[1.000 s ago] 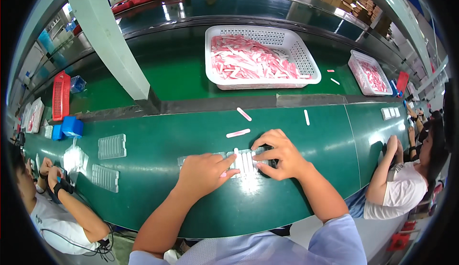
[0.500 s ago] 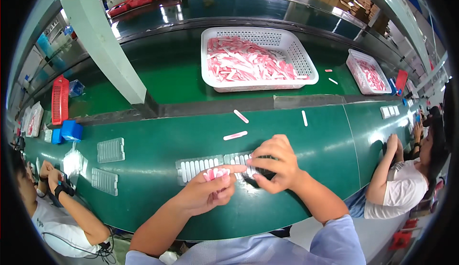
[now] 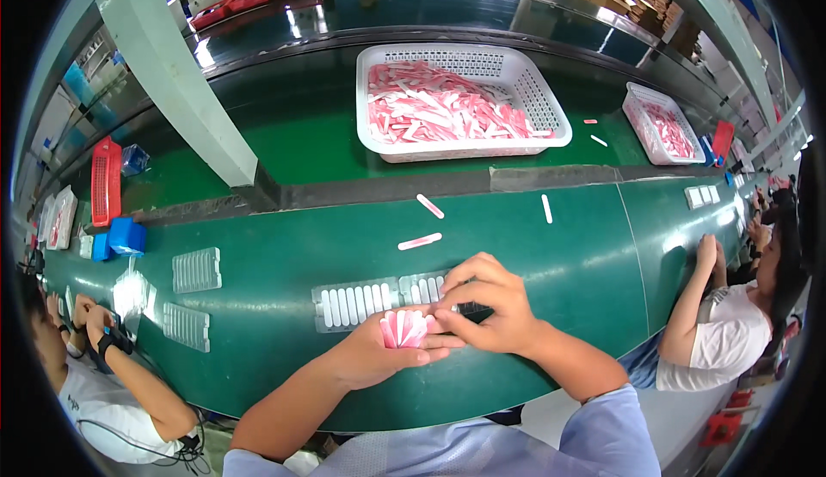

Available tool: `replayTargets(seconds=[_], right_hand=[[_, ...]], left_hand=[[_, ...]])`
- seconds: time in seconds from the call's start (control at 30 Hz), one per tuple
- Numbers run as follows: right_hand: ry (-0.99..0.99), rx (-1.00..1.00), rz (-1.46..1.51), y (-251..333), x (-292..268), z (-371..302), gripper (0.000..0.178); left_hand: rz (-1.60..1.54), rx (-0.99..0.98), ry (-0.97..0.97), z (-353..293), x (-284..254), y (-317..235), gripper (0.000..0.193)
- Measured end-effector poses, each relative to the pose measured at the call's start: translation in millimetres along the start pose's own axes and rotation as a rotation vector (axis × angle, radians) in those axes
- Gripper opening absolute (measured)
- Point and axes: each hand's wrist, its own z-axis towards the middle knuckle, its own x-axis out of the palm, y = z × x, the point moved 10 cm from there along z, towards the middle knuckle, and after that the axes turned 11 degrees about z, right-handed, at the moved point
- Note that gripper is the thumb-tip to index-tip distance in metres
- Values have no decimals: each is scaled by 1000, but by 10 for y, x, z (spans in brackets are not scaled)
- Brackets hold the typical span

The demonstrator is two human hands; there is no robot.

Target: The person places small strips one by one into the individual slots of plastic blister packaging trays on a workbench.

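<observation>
My left hand [image 3: 366,359] is turned palm up and holds a fanned bundle of pink-and-white strips [image 3: 403,329], flat with rounded ends. My right hand [image 3: 495,305] meets its fingertips, thumb and forefinger pinched; whatever lies between them is too small to make out. Just beyond the hands is a clear slotted tray [image 3: 319,322] with a row of white strips [image 3: 357,303] in it. A second clear tray [image 3: 404,281] adjoins it on the right, also holding white strips and partly covered by my right hand.
Loose strips [image 3: 420,241] lie farther out on the green table [image 3: 284,245]. A white basket [image 3: 465,152] heaped with strips stands behind a dark ledge. To the left are two clear trays [image 3: 196,270] and a blue box [image 3: 127,236]. Co-workers sit on both sides.
My right hand has drawn back from the right tray to my left fingertips. My left hand has opened out somewhat, showing its strips fanned; its forefinger no longer points at the tray.
</observation>
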Motion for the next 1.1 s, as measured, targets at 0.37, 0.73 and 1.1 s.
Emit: replayTargets(seconds=[0.37,0.73,1.1], right_hand=[[36,133,57,-45,11,0,20],[-205,333,312,-401,-378,-69,8],[-99,325,282,-357,-214,-79,14]], left_hand=[[48,-112,-100,-15,-92,49,49],[-35,-142,-147,-53,-121,17,43],[35,-163,-169,-25,-145,59,45]])
